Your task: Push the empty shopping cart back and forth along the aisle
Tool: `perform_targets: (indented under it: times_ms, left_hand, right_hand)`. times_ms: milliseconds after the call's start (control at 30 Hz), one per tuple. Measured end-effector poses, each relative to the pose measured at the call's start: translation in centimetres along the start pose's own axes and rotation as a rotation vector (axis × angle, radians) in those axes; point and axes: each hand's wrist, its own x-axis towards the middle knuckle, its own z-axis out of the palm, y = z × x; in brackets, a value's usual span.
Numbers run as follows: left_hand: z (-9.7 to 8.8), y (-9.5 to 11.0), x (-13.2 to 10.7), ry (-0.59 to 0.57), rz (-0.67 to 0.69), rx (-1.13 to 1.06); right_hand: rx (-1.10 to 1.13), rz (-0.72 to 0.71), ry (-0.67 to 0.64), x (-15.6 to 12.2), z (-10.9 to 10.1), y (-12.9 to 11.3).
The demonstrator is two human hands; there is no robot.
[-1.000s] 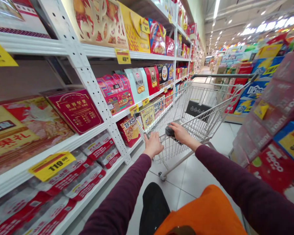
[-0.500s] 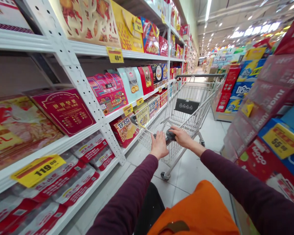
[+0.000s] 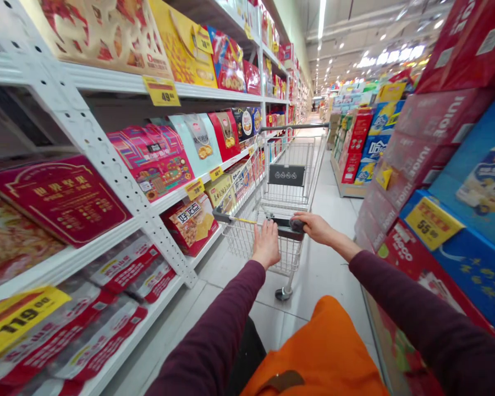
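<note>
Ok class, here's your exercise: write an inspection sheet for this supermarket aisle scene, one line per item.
Surface: pale tiled floor.
Job's things: wire shopping cart with a long handle.
Clutter: orange garment across the person's front.
Hands: left hand on the handle; right hand wrapped around its grey end.
Cables: nothing seen.
Surroundings: white perforated shelving holding gift boxes, yellow price tag on stacked boxes to the right.
</note>
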Motion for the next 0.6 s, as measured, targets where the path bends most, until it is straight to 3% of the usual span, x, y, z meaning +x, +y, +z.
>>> perform_targets:
  times_ms: [133, 300, 433, 600]
  left_hand:
    - [-0.4, 0.7, 1.0, 0.036, 0.081, -0.022]
    - [0.0, -1.4, 1.9, 0.042, -0.121, 0.001]
    - [0.5, -1.3, 2.2, 0.048, -0.109, 0.002]
    - [0.1, -1.4, 2.3, 0.042, -0.051, -0.005]
  right_hand:
    - [-0.064, 0.079, 0.011, -0.7, -0.7, 0.5]
    - [-0.084, 0.274, 0.224, -2.5, -1.3, 2.6]
    - [-0.041, 0.262, 0.259, -1.8, 1.2, 0.8]
    - [-0.029, 0.094, 0.216, 0.8, 5.1, -2.4]
